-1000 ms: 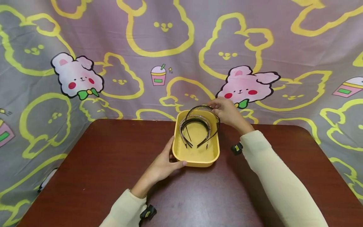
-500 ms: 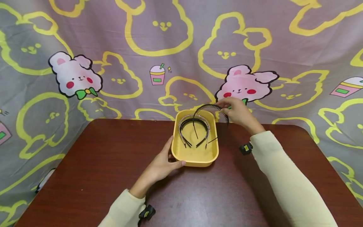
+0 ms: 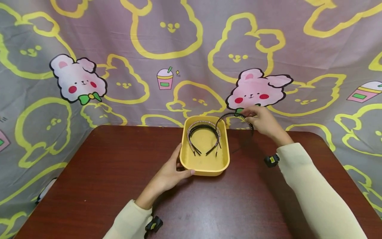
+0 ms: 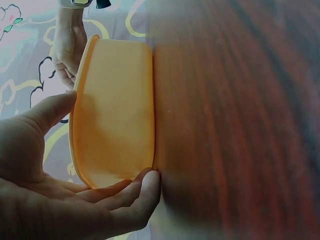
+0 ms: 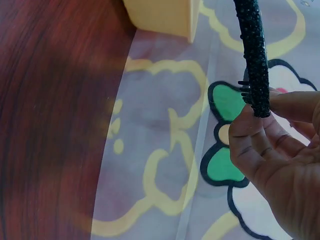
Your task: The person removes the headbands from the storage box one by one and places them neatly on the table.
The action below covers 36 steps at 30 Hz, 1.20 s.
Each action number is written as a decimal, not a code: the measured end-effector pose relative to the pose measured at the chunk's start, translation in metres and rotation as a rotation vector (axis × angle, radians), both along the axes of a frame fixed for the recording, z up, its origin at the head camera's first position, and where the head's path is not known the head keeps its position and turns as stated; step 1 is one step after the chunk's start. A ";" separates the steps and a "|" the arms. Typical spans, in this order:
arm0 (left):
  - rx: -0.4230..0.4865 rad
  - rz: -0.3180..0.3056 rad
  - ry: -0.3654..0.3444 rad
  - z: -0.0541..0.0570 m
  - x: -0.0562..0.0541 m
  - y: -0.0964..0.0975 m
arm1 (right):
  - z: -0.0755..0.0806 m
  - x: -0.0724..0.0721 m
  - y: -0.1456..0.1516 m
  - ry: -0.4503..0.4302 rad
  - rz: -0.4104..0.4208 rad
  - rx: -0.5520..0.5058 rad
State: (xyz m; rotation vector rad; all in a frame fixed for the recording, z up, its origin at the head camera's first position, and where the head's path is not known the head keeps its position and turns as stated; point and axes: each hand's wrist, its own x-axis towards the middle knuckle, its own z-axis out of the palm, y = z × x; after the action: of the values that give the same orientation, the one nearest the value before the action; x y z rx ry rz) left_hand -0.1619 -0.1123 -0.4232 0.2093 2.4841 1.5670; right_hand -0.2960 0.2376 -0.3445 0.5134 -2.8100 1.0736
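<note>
A yellow plastic bin [image 3: 206, 173] stands on the table, shown from its side in the left wrist view. My left hand [image 3: 167, 174] grips its near left corner, thumb at the near side and fingers along the left wall. Inside lie a black toothed headband [image 3: 203, 126] and a sparkly one [image 3: 194, 124], nested together. With thumb and fingers my right hand [image 3: 262, 123] pinches another black toothed headband [image 3: 229, 115], held up at the bin's back right. Its left end still overlaps the bin in the head view. Speckles show on its outer face [image 5: 254, 50] in the right wrist view.
The dark red-brown wooden table [image 3: 119, 159] extends to both sides of the bin. Behind its back edge hangs a grey-purple curtain [image 3: 191, 69] with yellow outlines and rabbit heads, close to my right hand.
My right hand has moved right, carrying the held headband from over the bin to its right side. My left hand keeps its grip, and the bin and the two headbands inside stay put.
</note>
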 end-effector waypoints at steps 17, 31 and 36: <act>0.011 0.002 -0.017 0.001 -0.001 0.000 | -0.002 0.000 0.023 -0.022 -0.029 0.023; 0.011 0.010 -0.030 0.005 -0.001 0.001 | -0.010 -0.001 0.042 -0.023 -0.075 0.035; 0.021 0.007 -0.031 0.003 0.000 0.001 | -0.015 -0.002 0.046 -0.042 -0.091 0.036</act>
State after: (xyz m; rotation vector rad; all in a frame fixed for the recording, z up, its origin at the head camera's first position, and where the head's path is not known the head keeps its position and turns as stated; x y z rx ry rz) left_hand -0.1618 -0.1115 -0.4201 0.1777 2.4485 1.5878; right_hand -0.2979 0.2836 -0.3596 0.3666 -2.8632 1.0301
